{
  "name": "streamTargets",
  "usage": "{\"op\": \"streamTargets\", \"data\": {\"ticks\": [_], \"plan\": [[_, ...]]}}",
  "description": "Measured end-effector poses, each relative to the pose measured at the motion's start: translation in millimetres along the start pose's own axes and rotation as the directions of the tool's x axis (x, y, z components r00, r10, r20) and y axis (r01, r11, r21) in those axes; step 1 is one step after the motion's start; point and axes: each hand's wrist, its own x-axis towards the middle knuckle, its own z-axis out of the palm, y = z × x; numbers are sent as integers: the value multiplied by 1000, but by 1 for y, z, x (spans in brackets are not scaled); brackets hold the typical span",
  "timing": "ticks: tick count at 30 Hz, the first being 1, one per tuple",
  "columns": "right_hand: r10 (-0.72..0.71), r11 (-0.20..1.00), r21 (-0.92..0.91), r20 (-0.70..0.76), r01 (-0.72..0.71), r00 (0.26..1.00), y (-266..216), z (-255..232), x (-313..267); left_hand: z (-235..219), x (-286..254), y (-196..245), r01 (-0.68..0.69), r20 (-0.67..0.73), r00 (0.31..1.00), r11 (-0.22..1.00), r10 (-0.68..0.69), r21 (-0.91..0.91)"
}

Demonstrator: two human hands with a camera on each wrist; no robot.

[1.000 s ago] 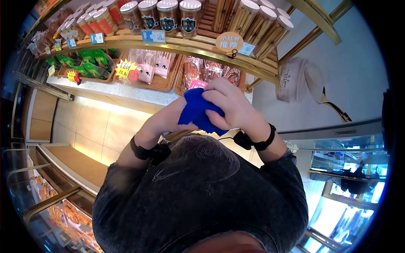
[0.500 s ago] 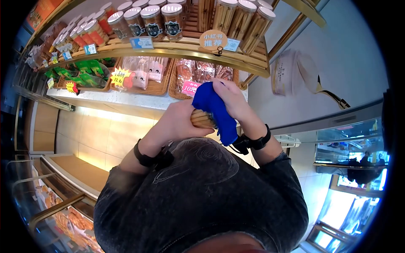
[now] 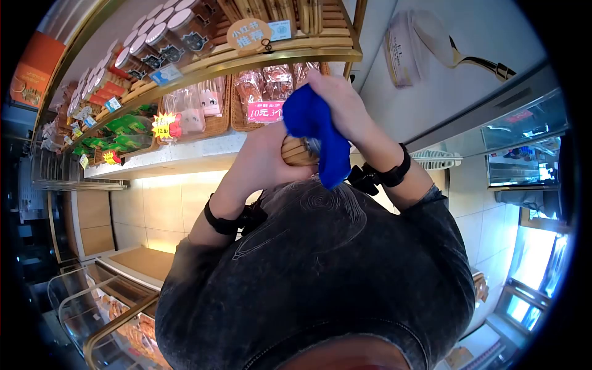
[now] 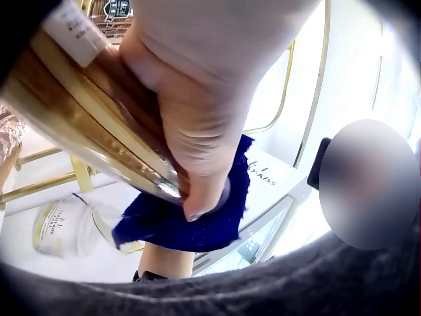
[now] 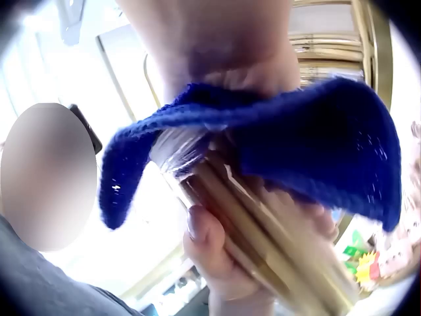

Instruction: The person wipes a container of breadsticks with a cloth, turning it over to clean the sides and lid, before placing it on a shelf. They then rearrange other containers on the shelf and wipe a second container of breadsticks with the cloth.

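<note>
A clear jar of long brown sticks point(image 3: 297, 153) lies sideways at chest height, gripped by the left hand point(image 3: 262, 157); its thumb presses along the jar in the left wrist view point(image 4: 105, 112). Over the jar's end drapes a blue cloth point(image 3: 317, 132), held by the right hand point(image 3: 345, 105) with the fingers mostly behind it. In the right wrist view the cloth point(image 5: 316, 138) wraps the jar's end, and the left thumb and fingers hold the jar's body point(image 5: 263, 230).
Above, a gold-edged shelf point(image 3: 296, 54) holds several lidded jars point(image 3: 185, 28) and an orange round sign point(image 3: 248, 35). Baskets of packaged goods point(image 3: 251, 86) stand on a white counter point(image 3: 185, 150) below. A glass case point(image 3: 92, 302) is at lower left.
A second ago the cloth covered the jar; the sticks have since come into sight as the hands moved apart. The view has shifted along the shelf, which now appears farther left.
</note>
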Motion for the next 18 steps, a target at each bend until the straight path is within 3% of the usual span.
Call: {"op": "streamTargets", "data": {"ticks": [1,2,3,5,6,7,9,10,11,12,13,15,17,18], "plan": [[49,974,223,-55,-36,997,-4,0,-6,2,3,4,-14,26,1000,992,17,-128],[-17,971,240,-6,18,1000,7,-11,-11,8,3,-3,20,72,997,962,-1,-272],[-18,970,244,-1,17,1000,9,-15,-15,9,6,-1,24,69,998,963,-6,-269],[-142,827,540,-74,160,987,12,-18,-24,9,12,5,-101,61,990,936,129,-337],[-286,834,520,124,183,950,20,-34,-23,9,14,4,-110,77,986,926,147,-362],[-287,832,525,131,179,949,19,-35,-26,11,14,4,-106,72,987,928,141,-357],[-390,842,417,35,341,920,12,-31,-38,16,13,3,-17,47,998,859,47,-511],[-379,890,286,35,354,925,6,-34,-44,18,13,3,-11,31,999,849,32,-528],[-378,889,292,36,352,925,5,-34,-47,19,14,1,-7,30,999,850,27,-526],[-456,885,125,40,449,889,4,-34,-49,18,17,0,-68,24,996,877,90,-475],[-530,845,-47,59,533,846,3,-35,-49,18,20,-1,-133,20,988,897,156,-422],[-649,654,-309,239,690,722,-2,-43,-42,19,25,8,-160,-2,986,924,169,-348],[-635,562,-493,258,664,728,-11,-35,-45,26,28,17,-233,-118,972,900,203,-369],[-632,565,-487,263,666,729,-10,-36,-43,29,29,17,-239,-147,969,893,196,-382]]}}
